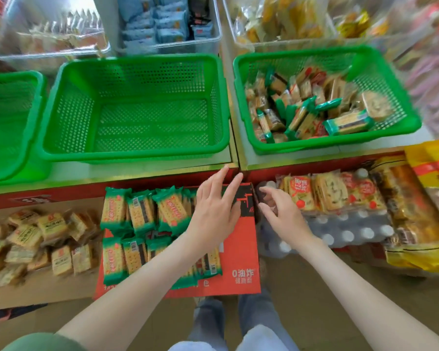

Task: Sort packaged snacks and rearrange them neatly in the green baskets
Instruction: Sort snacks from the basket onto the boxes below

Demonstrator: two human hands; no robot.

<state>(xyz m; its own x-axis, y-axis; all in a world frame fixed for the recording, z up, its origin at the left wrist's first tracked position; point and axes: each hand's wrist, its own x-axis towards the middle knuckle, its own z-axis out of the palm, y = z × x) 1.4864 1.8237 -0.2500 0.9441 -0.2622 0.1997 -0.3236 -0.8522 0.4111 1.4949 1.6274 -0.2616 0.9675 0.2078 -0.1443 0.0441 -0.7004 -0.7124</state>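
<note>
Two green baskets stand on the shelf: the middle basket [134, 150] holds nothing, and the right basket [241, 79] holds a jumble of mixed snack packs [312, 110]. Below, green-edged cracker packs [140, 214] lie in rows on a red carton [241, 254]. Yellowish packs [43, 239] lie loose on brown cardboard at the left, and red-printed packs [332, 193] sit on the right. My left hand [216, 211] hovers over the right end of the cracker rows with straight fingers. My right hand [279, 211] is beside it with loosely bent fingers. Neither holds anything.
A third green basket [8, 127] is cut off at the left. Clear bins of snacks [167, 24] stand behind the baskets. A shrink-wrapped pack of bottles [345, 231] and a yellow bag [416, 224] sit at the right. My legs are below the carton.
</note>
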